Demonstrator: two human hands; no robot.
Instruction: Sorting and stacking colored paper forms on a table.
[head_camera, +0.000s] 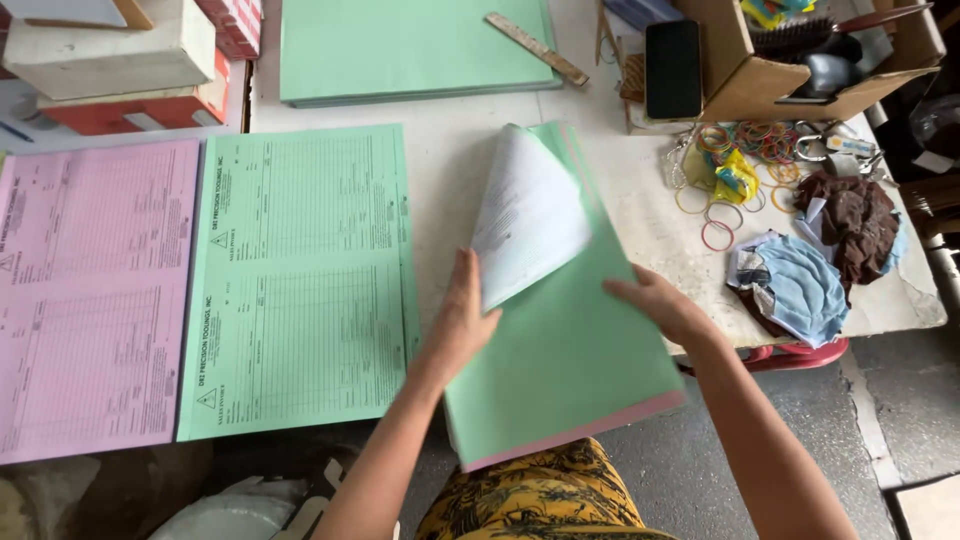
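Yellow patterned cloth (540, 495) lowest and closest, just under the near corner of the paper stack (570, 350); lying slanted, half on the table (450, 150) and half sticking out over its edge (pink bottom sheet (585, 432) peeking out).

Left hand (462, 320) flat and open at the stack's left side, fingers propping up the curled sheets (530, 215); white on their underside. Right hand (660, 305) open too, spread flat on the green top near the right edge; not pinching anything.

Probably best to press down with the right so nothing slides off the table; lift slowly with the left; keep the curl soft to avoid a crease.

Just left, a green printed sheet (300, 280); beside that, a pink printed sheet (95, 300). Farther back, a plain green pile (400, 50) with a ruler (535, 47) on it. Off right, rubber bands (745, 140), rags (820, 250), a cardboard box (760, 70).
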